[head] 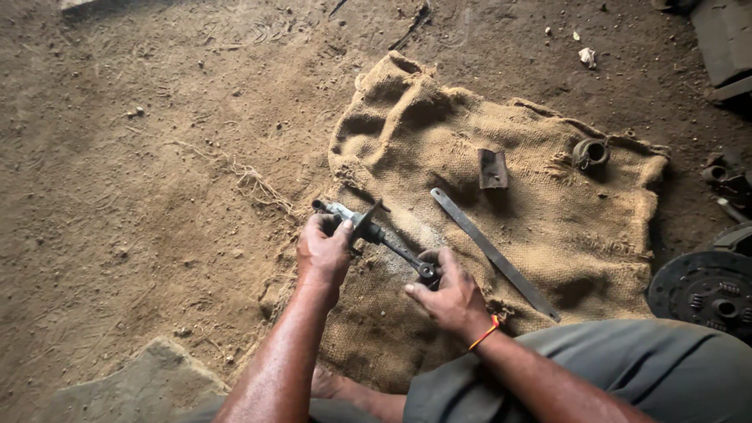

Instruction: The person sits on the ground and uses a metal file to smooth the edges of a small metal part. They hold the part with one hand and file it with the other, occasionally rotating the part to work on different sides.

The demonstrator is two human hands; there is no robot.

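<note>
My left hand grips a small grey metal part at the left edge of a burlap sack spread on the dirt floor. My right hand, with a red and yellow thread at the wrist, holds the far end of a dark wrench that is fitted onto the part. Both hands are low over the sack.
On the sack lie a long flat metal bar, a short dark metal piece and a small metal ring-shaped part. A round clutch plate sits at the right edge. A flat stone lies at lower left.
</note>
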